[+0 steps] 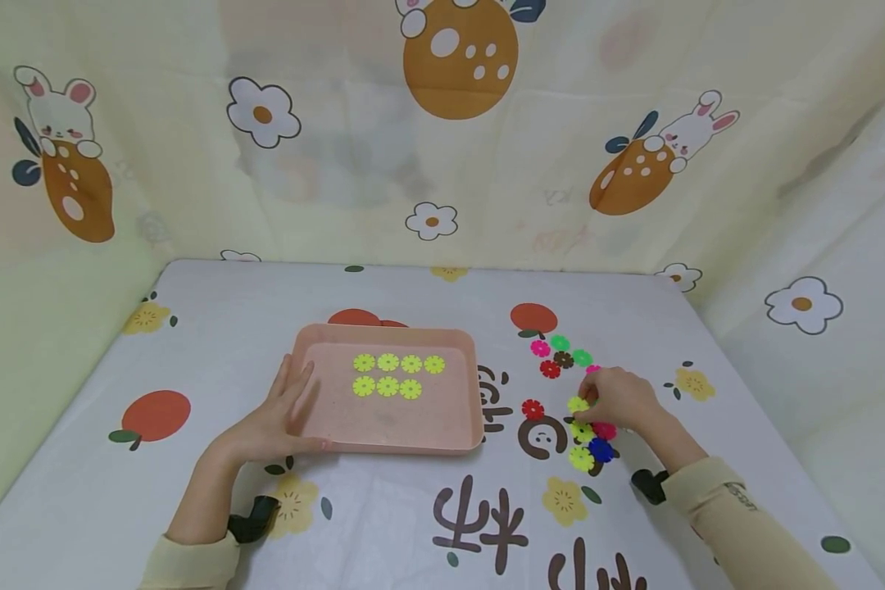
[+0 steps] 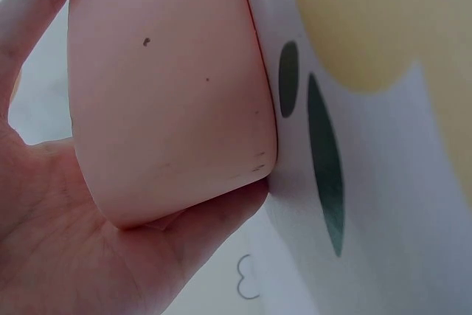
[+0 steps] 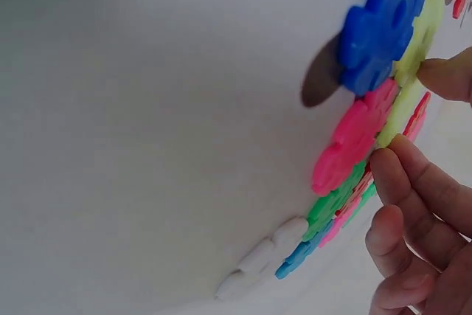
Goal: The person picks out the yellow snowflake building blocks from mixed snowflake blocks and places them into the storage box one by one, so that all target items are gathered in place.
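Observation:
My left hand (image 1: 273, 422) holds the pink tray (image 1: 383, 426) at its near left corner, thumb along the front wall and fingers at the left side. In the left wrist view the tray's outer wall (image 2: 173, 94) fills the space between thumb and fingers. Inside the tray lie several yellow flower-shaped plastic discs (image 1: 387, 387) in two rows. My right hand (image 1: 623, 399) pinches a yellow disc (image 3: 398, 116) between thumb and fingertips, among the loose pieces. A blue disc (image 3: 383, 23) and a pink disc (image 3: 354, 138) lie close beside it.
More loose discs spread right of the tray: a red disc (image 1: 533, 409), a brown disc (image 1: 563, 360), a green disc (image 1: 560, 343) and others. Two yellow discs, one a lower yellow disc (image 1: 581, 458), lie nearest the front. A patterned cloth (image 1: 383, 524) covers the table; curtains (image 1: 339, 164) surround it.

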`<state>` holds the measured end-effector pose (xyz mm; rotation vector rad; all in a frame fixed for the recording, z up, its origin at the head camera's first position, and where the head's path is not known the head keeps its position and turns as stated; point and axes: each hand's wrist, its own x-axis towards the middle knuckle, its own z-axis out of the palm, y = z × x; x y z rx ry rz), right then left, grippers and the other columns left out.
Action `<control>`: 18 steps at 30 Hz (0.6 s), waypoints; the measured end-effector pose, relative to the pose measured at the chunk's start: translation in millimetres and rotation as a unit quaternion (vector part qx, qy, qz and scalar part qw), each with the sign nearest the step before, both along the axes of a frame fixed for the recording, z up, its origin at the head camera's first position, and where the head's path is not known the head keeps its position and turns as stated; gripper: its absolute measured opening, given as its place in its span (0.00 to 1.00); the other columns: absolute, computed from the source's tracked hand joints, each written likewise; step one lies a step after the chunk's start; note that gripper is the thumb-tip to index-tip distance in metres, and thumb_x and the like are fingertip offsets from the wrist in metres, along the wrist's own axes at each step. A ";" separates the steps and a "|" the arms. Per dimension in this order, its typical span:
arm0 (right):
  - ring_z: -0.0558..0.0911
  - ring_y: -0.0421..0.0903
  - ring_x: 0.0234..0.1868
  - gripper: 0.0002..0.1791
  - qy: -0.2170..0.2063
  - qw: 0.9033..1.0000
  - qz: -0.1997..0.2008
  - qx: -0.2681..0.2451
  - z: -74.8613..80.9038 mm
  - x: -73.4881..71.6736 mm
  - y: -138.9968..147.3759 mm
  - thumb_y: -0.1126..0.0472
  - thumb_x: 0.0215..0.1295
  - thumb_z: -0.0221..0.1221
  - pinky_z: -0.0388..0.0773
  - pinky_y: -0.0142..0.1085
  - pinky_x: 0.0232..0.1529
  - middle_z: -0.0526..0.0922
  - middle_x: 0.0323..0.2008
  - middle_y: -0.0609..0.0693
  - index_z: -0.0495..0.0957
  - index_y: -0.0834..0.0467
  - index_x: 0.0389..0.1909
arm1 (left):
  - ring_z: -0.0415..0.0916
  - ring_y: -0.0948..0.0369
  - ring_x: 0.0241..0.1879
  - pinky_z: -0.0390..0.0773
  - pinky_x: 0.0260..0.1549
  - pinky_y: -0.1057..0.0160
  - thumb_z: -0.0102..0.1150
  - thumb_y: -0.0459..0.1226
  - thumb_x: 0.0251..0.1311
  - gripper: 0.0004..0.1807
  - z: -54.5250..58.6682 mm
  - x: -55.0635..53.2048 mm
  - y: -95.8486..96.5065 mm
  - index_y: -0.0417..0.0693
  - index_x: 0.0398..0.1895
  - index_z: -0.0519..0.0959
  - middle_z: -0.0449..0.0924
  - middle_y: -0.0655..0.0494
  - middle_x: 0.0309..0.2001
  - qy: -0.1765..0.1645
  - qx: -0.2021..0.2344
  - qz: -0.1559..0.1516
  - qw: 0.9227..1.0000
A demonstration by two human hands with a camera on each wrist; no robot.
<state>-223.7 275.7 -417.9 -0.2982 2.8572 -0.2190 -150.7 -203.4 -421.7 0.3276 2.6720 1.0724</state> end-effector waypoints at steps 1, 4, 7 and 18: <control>0.71 0.43 0.24 0.19 0.001 1.000 0.003 0.004 -0.4 -0.7 -0.5 0.49 0.41 0.71 0.71 0.36 0.25 0.75 0.21 0.44 0.80 0.57 0.30 | 0.30 0.36 0.67 0.54 0.53 0.33 0.70 0.56 0.37 0.64 -0.4 0.0 -0.1 0.45 0.72 0.39 0.19 0.41 0.69 0.000 0.000 0.000 1.000; 0.71 0.42 0.23 0.20 0.011 1.000 0.011 0.023 -2.6 -2.9 -1.1 0.47 0.39 0.71 0.70 0.35 0.24 0.74 0.19 0.43 0.80 0.56 0.29 | 0.30 0.37 0.67 0.54 0.54 0.33 0.70 0.56 0.37 0.64 -1.7 -0.2 -0.3 0.45 0.72 0.39 0.18 0.42 0.70 -0.002 0.000 -0.001 1.000; 0.71 0.42 0.22 0.20 0.018 0.999 0.016 0.036 -4.5 -4.4 -0.3 0.46 0.39 0.71 0.69 0.34 0.23 0.73 0.18 0.43 0.79 0.56 0.28 | 0.31 0.37 0.67 0.54 0.54 0.33 0.70 0.57 0.37 0.64 -2.2 -0.4 0.0 0.46 0.72 0.40 0.18 0.42 0.70 -0.005 0.000 0.001 1.000; 0.69 0.43 0.21 0.20 0.043 0.999 0.014 0.009 1.2 -0.8 1.9 0.47 0.40 0.69 0.67 0.34 0.21 0.73 0.19 0.44 0.77 0.56 0.28 | 0.32 0.36 0.67 0.54 0.54 0.33 0.70 0.57 0.37 0.64 -1.0 -0.3 0.9 0.45 0.72 0.40 0.18 0.42 0.70 -0.004 -0.002 0.002 1.000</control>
